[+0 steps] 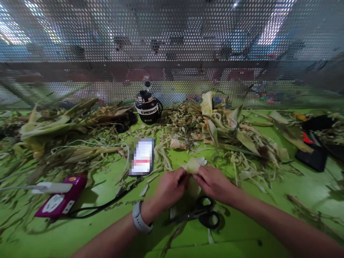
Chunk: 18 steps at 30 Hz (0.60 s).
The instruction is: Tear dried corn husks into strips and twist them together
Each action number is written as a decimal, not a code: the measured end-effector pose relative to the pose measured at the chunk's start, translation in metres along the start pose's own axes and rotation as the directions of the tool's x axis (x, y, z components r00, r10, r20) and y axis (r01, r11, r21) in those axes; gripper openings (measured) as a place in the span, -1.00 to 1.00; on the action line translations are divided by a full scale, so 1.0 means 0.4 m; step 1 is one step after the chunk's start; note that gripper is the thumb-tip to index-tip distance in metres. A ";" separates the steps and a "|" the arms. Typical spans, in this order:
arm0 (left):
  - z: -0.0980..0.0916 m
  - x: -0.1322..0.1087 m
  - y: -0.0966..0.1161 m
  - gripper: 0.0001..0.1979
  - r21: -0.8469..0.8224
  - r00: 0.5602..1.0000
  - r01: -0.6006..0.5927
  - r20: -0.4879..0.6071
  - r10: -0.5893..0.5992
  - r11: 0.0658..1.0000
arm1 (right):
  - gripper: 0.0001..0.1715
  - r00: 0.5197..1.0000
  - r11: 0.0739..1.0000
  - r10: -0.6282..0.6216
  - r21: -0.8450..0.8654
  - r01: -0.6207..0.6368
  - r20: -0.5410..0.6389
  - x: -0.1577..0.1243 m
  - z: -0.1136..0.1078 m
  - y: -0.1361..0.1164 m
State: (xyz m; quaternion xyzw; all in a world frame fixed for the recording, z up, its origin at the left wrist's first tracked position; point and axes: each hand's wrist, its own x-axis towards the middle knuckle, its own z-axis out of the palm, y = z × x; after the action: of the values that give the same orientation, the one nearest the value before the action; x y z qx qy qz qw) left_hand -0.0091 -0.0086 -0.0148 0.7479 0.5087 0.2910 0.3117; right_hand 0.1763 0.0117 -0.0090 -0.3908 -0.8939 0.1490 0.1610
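Observation:
My left hand (170, 188) and my right hand (213, 183) meet over the green table (295, 193), both pinched on a pale corn husk piece (194, 165) held between them. A grey watch sits on my left wrist. Black scissors (202, 214) lie on the table just below my hands, untouched.
Heaps of dried corn husks (223, 125) and leaves (61, 122) cover the table's back. A phone (142, 157), a black bottle (147, 105), a magenta power strip (60, 199) with cable, and black items (313, 156) at right lie around. A perforated metal screen (172, 46) stands behind.

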 end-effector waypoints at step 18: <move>-0.036 0.038 -0.055 -0.82 -0.119 0.974 0.195 -0.096 -0.207 0.973 | -0.98 0.983 0.763 -0.030 0.631 0.140 -0.182 -0.095 -0.164 -0.101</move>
State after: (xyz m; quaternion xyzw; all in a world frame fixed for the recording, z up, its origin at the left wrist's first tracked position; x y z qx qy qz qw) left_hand -0.0280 0.0143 -0.0206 0.6576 0.5813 0.3251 0.3522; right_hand 0.2008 -0.0336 0.0595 -0.2819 -0.7903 0.4054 0.3627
